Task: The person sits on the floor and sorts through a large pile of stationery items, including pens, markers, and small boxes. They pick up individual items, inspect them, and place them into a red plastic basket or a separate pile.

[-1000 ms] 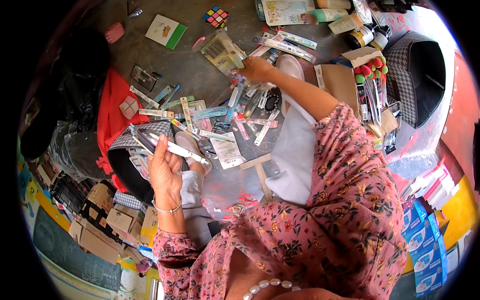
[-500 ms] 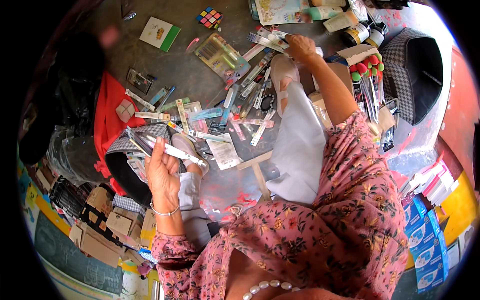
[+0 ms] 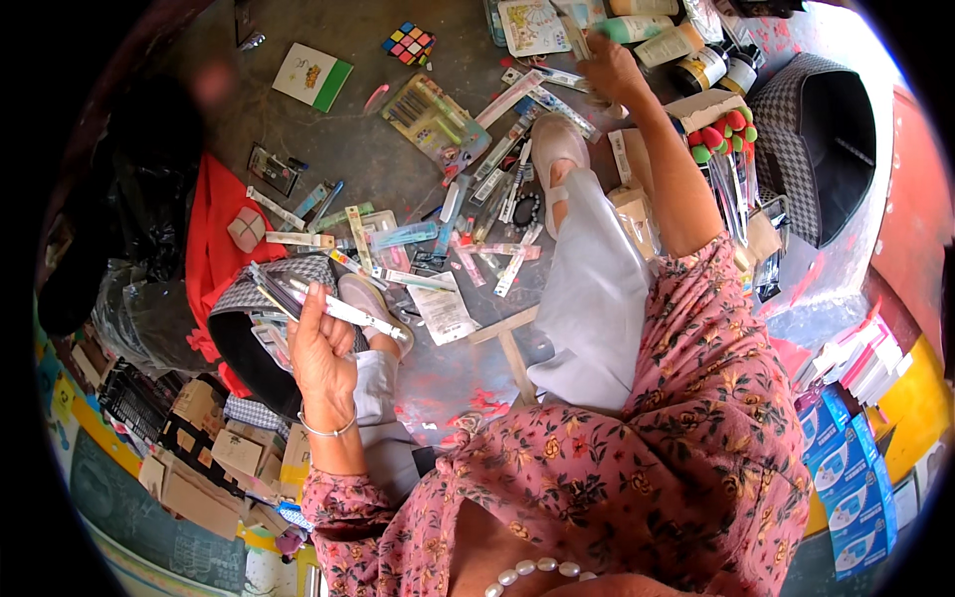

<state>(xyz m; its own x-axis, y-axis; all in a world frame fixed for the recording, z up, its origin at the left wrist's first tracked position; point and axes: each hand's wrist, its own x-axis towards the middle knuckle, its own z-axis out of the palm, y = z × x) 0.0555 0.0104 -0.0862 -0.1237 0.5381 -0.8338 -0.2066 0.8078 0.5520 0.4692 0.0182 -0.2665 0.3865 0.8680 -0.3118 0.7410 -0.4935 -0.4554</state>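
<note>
Several pens (image 3: 343,310) are gripped in my left hand (image 3: 323,353), a white one lying across dark, slim ones. That hand is raised above an open houndstooth-patterned bag (image 3: 224,323), which has packets inside. Far off to the right, my right hand (image 3: 612,75) is closed and slightly blurred, with a slim pale packet (image 3: 575,40) at its fingertips. Below it, a patterned strip packet (image 3: 564,111) rests on the floor. Many pens and slim packets are scattered between my feet, among them a blister card (image 3: 433,119), a white paper slip (image 3: 441,308) and a dark beaded bracelet (image 3: 526,209).
At the back are a puzzle cube (image 3: 409,44), a green-edged notebook (image 3: 312,77) and several bottles (image 3: 668,45). To the right, a box of strawberry-topped pens (image 3: 724,134) stands beside another houndstooth bag (image 3: 811,149). Red cloth (image 3: 214,219) and cardboard boxes (image 3: 194,483) are on the left.
My right hand has moved farther away and slightly right, toward the bottles. The patterned packet that was near it now lies closer to my foot. My left hand still holds the pens.
</note>
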